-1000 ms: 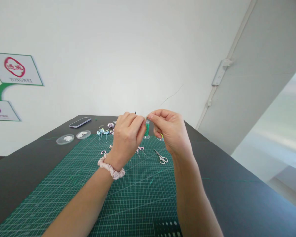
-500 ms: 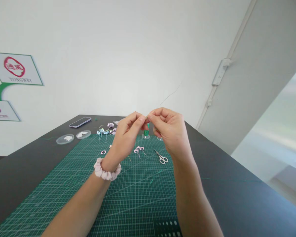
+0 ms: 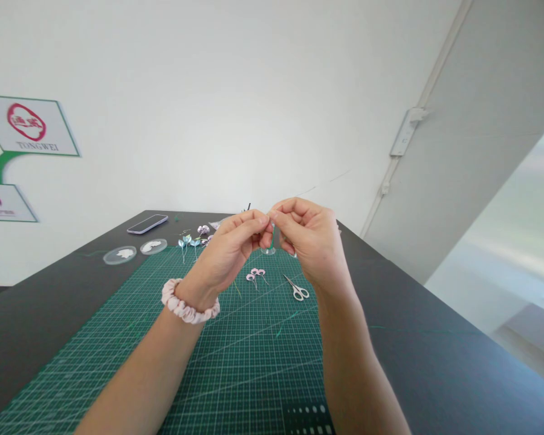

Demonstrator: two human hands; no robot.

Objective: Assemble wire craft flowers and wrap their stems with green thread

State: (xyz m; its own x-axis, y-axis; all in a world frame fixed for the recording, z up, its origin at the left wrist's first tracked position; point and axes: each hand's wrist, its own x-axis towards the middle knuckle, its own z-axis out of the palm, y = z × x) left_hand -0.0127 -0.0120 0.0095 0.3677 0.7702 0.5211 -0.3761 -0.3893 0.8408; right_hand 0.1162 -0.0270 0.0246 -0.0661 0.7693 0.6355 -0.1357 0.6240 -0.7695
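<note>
My left hand (image 3: 238, 244), a pale scrunchie (image 3: 188, 307) round its wrist, is closed in a pinch above the green cutting mat (image 3: 254, 356). What its fingertips hold is too small to make out. Meeting those fingertips, my right hand (image 3: 310, 238) pinches a very thin wire (image 3: 340, 176), whose faint, loose length stretches up to the right against the wall. Behind the hands, a spool with green on it (image 3: 268, 250) is partly hidden. Below them lie several small pink petal pieces on thin stems (image 3: 255, 275) and white-handled scissors (image 3: 299, 293).
To the left on the dark table (image 3: 412, 362) are a phone (image 3: 147, 224) and two shallow clear dishes (image 3: 120, 255) with white pieces. Blue flower pieces (image 3: 188, 241) and purple ones (image 3: 203, 229) lie at the mat's far edge. A perforated dark strip (image 3: 306, 418) lies near the front.
My left hand has turned slightly, its wrist shifting left and up. The wire's loose length has swung lower and further right. My right hand stays nearly in place.
</note>
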